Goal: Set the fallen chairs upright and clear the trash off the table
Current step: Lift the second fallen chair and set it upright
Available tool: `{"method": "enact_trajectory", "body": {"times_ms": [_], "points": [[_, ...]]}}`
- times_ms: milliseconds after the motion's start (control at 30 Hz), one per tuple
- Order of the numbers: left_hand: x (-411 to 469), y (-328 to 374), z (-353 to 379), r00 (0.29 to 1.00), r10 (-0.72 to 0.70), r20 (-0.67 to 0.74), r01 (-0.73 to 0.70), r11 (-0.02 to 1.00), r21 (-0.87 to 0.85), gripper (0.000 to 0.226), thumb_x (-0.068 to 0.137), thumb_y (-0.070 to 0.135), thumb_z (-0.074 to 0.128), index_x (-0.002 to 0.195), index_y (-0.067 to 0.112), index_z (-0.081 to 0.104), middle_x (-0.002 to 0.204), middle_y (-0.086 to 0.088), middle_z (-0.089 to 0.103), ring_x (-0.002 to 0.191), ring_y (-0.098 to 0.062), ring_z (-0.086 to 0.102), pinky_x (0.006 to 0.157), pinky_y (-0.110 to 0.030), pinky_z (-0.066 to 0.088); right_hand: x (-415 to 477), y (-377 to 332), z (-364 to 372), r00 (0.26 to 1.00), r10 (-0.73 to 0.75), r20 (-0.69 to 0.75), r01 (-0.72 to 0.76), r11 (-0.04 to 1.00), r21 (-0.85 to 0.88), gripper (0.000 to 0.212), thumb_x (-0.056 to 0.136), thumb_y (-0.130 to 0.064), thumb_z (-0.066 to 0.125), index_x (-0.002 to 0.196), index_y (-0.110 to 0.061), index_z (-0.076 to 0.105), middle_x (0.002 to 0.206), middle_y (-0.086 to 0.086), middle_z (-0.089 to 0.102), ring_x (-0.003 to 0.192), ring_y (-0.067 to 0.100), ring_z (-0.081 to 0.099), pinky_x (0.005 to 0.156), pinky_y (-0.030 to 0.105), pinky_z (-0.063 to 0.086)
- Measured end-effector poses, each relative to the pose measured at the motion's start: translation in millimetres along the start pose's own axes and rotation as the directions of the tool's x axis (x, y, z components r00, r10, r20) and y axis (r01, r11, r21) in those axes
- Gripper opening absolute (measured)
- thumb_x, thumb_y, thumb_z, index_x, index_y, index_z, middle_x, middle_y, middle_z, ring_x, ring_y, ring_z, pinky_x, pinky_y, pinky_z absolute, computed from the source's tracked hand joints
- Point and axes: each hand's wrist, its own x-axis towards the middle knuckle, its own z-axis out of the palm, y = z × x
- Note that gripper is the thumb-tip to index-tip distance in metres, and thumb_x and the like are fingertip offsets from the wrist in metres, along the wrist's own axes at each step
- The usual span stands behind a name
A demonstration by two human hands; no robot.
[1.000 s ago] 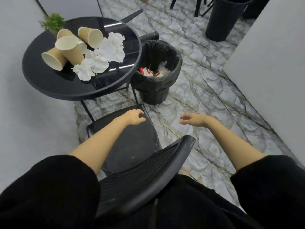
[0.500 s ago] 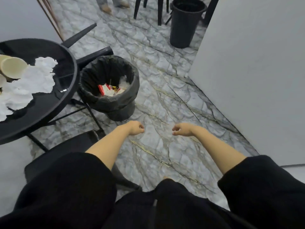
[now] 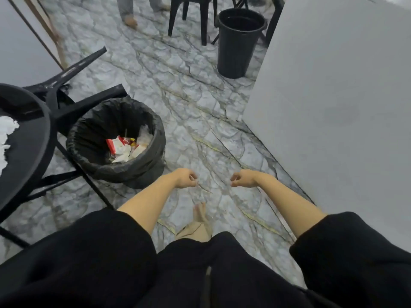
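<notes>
fingers [image 3: 193, 176]: both hands curled, empty | table [image 3: 33, 138]: cut off left | fallen chair [image 3: 73, 85]: legs only

Table [image 3: 33, 138] and crumpled paper [image 3: 6, 130] cut off left

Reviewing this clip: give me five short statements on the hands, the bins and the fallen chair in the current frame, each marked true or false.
1. Both hands, left hand and right hand, hold nothing. True.
2. The lined bin beside the table is empty. False: it holds red-and-white wrappers and crumpled paper.
3. A fallen chair lies behind the table, legs pointing out sideways. True.
4. The second bin lies tipped over. False: it stands upright near the wall.
5. The table is cleared of trash. False: crumpled paper lies on it.
</notes>
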Motion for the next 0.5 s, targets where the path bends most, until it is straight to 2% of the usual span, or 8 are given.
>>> {"method": "enact_trajectory", "body": {"times_ms": [267, 500], "points": [[110.5, 0.3, -150.8, 0.999, -0.034, -0.008, 0.033, 0.996, -0.077, 0.045, 0.096, 0.029, 0.049, 0.137, 0.01, 0.043, 0.143, -0.011, 0.047, 0.129, -0.026, 0.047, 0.105, -0.034, 0.04, 104.6, -8.2, -158.3, 1.0, -0.027, -0.008, 0.027, 0.999, -0.035, 0.041, 0.097, -0.032, 0.043, 0.132, -0.01, 0.047, 0.142, 0.012, 0.046, 0.127, 0.027, 0.046, 0.103, 0.035, 0.037], [203.3, -8.8, -287.7, 0.99, -0.101, -0.103, 0.088, 0.989, -0.12, 0.043, 0.095, 0.026, 0.05, 0.135, 0.009, 0.045, 0.139, -0.011, 0.051, 0.127, -0.025, 0.049, 0.103, -0.031, 0.04, 205.3, -22.4, -297.4, 0.996, -0.084, -0.016, 0.083, 0.996, -0.039, 0.043, 0.096, -0.032, 0.044, 0.133, -0.01, 0.046, 0.142, 0.012, 0.046, 0.128, 0.027, 0.045, 0.103, 0.035, 0.036]]}}
